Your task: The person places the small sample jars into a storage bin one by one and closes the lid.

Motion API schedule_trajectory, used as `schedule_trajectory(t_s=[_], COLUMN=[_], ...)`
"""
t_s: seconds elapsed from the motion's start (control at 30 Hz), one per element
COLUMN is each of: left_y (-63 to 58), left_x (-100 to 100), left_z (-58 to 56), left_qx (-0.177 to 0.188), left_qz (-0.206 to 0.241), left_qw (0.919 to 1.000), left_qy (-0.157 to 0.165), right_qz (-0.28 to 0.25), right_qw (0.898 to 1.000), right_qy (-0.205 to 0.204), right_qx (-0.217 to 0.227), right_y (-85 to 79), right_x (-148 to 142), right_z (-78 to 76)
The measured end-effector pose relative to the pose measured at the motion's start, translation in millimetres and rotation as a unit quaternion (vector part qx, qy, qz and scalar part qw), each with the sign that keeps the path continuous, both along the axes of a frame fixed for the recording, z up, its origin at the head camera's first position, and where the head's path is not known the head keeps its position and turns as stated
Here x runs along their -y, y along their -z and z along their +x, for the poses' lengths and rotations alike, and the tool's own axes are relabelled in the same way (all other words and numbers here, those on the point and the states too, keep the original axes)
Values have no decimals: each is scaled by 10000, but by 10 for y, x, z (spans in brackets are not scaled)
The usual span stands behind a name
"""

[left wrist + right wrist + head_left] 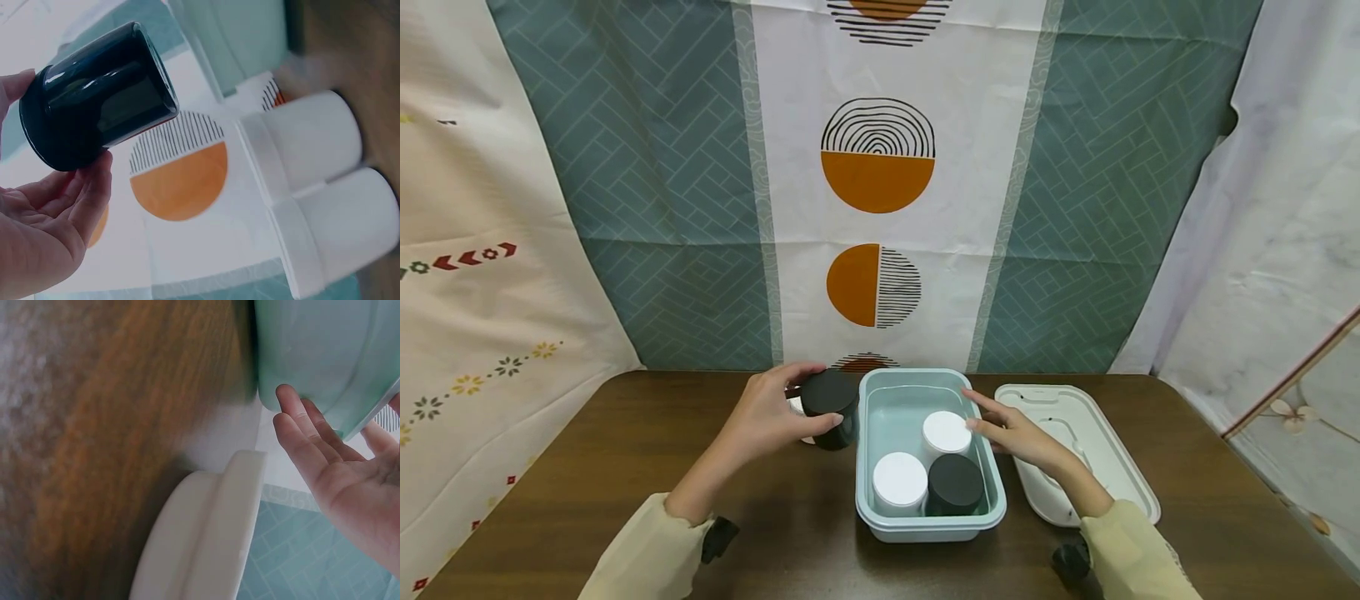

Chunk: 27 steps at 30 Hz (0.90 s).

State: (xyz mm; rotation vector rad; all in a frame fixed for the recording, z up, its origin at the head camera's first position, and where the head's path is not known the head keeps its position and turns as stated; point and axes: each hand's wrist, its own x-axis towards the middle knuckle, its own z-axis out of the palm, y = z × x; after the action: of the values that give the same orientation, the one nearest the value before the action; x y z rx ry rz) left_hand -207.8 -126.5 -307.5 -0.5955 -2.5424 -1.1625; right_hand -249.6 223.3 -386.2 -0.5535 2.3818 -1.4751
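My left hand (767,412) grips a glossy black lidded jar (109,94) between thumb and fingers, raised just left of a pale blue plastic box (895,412). Inside the box's near half stand a white-lidded jar (899,482), a second white-lidded jar (946,433) and a black-lidded jar (955,483). My right hand (1022,435) is at the box's right rim, with its thumb over the edge. In the right wrist view its loosely straight fingers (306,447) lie along the outer wall. Two white jars (312,140) stand beyond the left hand, mostly hidden in the head view.
A white lid (1108,454) with a moulded rim lies flat on the brown wooden table (790,533), right of the box. Patterned cloth (880,192) hangs behind the table's back edge, with more cloth at both sides.
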Motion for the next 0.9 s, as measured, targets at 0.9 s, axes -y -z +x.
schedule_trajectory(t_s=[0.9], left_y=[214], left_x=[-618], left_z=[-266], left_qx=[377], left_qz=[239], left_qw=[9972], left_qy=[595], right_qz=[83], right_qw=[9999], right_qy=[65], right_qx=[11], right_y=[-14], right_x=[-8], right_z=[7])
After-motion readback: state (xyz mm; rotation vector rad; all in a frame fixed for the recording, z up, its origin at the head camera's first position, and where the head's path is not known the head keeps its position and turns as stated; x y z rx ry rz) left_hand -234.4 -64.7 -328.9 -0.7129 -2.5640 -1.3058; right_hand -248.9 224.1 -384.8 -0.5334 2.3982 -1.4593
